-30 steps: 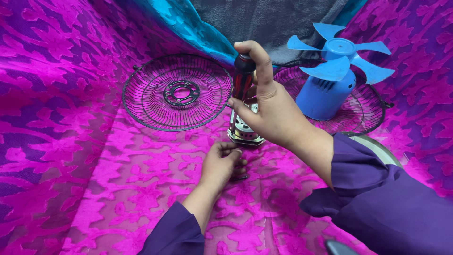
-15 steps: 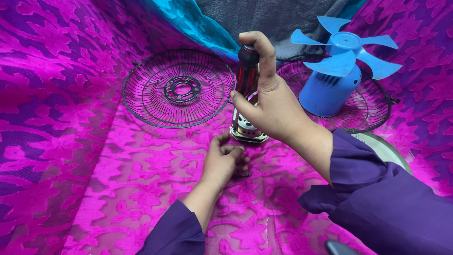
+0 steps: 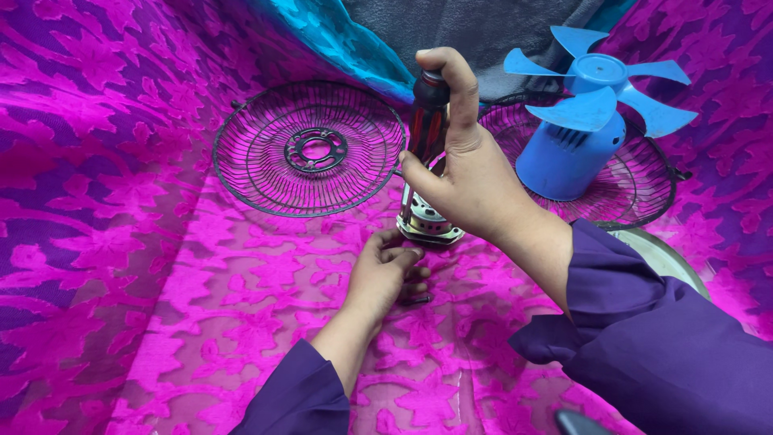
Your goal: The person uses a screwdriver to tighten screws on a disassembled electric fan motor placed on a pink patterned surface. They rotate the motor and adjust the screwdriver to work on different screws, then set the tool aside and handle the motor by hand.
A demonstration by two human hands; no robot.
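A wire fan guard [image 3: 310,149] lies flat on the pink patterned cloth [image 3: 121,266] at the left, well apart from both hands. Next to it, near the middle, the left hand [image 3: 385,275] rests low on the cloth, fingers curled and touching the base of the metal motor [image 3: 427,225]; whether they pinch anything small I cannot tell. The motor stands on the cloth just above that hand. The right hand [image 3: 467,173] is clenched around a screwdriver [image 3: 427,121], held upright with its tip down at the motor, thumb over the handle top. Further right, a blue fan blade [image 3: 600,93] sits on a blue housing [image 3: 568,157] atop a second guard [image 3: 644,189].
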